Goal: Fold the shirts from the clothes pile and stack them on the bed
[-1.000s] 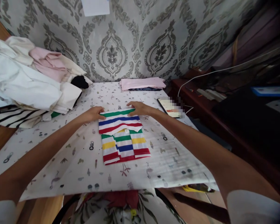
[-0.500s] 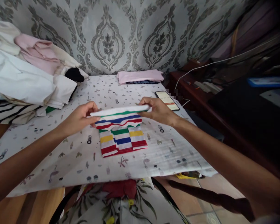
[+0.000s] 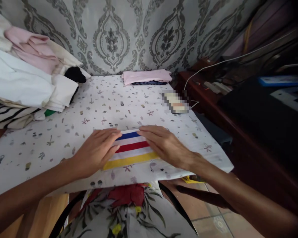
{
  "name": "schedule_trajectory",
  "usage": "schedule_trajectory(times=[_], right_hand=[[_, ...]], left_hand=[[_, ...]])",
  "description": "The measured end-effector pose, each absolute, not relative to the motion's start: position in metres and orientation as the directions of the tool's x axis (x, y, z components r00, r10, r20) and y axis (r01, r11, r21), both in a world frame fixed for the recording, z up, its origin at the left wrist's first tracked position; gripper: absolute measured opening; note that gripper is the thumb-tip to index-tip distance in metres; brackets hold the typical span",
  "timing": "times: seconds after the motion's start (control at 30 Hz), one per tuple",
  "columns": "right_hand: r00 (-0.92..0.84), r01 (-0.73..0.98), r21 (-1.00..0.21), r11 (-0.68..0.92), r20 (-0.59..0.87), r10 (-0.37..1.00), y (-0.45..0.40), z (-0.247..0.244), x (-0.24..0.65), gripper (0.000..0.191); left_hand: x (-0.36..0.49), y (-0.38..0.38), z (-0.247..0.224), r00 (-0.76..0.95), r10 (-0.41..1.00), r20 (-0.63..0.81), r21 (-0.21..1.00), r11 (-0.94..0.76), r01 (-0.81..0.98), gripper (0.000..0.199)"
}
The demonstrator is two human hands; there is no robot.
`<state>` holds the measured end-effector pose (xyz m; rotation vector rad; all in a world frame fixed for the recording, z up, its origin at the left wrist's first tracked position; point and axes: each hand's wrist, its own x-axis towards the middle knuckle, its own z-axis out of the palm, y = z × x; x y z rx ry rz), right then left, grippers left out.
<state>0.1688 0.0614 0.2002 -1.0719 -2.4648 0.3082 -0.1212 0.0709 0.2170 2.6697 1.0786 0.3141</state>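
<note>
A striped garment (image 3: 131, 146), white with blue, red and yellow bands, lies folded into a flat rectangle near the front of the table. My left hand (image 3: 97, 150) rests flat over its left end, fingers stretched out. Over the right end lies my right hand (image 3: 161, 142), its fingers also extended and palm down. Both hands cover the ends of the fabric, so its side edges are hidden.
Loose clothes (image 3: 22, 76) are heaped at the left. A folded pink cloth (image 3: 146, 76) lies at the back of the patterned tablecloth (image 3: 109, 105). A pixelated phone (image 3: 175, 101) sits at the right, beside a dark wooden desk (image 3: 201, 96) with a white cable (image 3: 206, 68).
The lifted upper part of the striped garment has been folded down toward me over the lower part. Both hands have let go of its edge and now lie flat on top.
</note>
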Motion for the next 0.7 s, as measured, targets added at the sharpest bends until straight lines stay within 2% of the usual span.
schedule_trajectory(times=[0.07,0.17,0.27,0.4,0.47,0.6,0.7], right_hand=[[-0.58,0.678,-0.351,0.646,0.283,0.764,0.073,0.183,0.15,0.048],[-0.602,0.696,-0.367,0.617,0.169,0.78,0.083,0.154,0.139,0.065],[-0.597,0.702,-0.405,0.586,0.114,0.794,0.086,0.144,0.142,0.07],[-0.609,0.684,-0.474,0.554,0.048,0.792,0.084,0.159,0.149,0.073],[-0.591,0.691,-0.519,0.503,-0.004,0.807,0.084,0.169,0.153,0.073],[-0.327,0.765,-0.605,0.219,-0.073,0.942,0.092,0.182,0.166,0.063],[-0.188,0.768,-0.64,0.032,-0.177,0.966,0.101,0.185,0.172,0.057]], left_hand=[[-0.106,0.078,0.198,0.677,0.723,0.136,0.299,-0.681,0.668,0.055],[-0.096,0.083,0.166,0.682,0.731,0.033,0.343,-0.649,0.679,0.07],[-0.097,0.083,0.147,0.681,0.732,0.008,0.397,-0.627,0.67,0.074],[-0.103,0.086,0.134,0.701,0.71,0.068,0.418,-0.658,0.626,0.074],[-0.108,0.09,0.134,0.682,0.729,0.059,0.465,-0.625,0.627,0.068],[-0.124,0.1,0.155,0.499,0.865,-0.056,0.619,-0.363,0.696,0.06],[-0.136,0.111,0.176,0.442,0.871,-0.216,0.743,-0.147,0.652,0.054]])
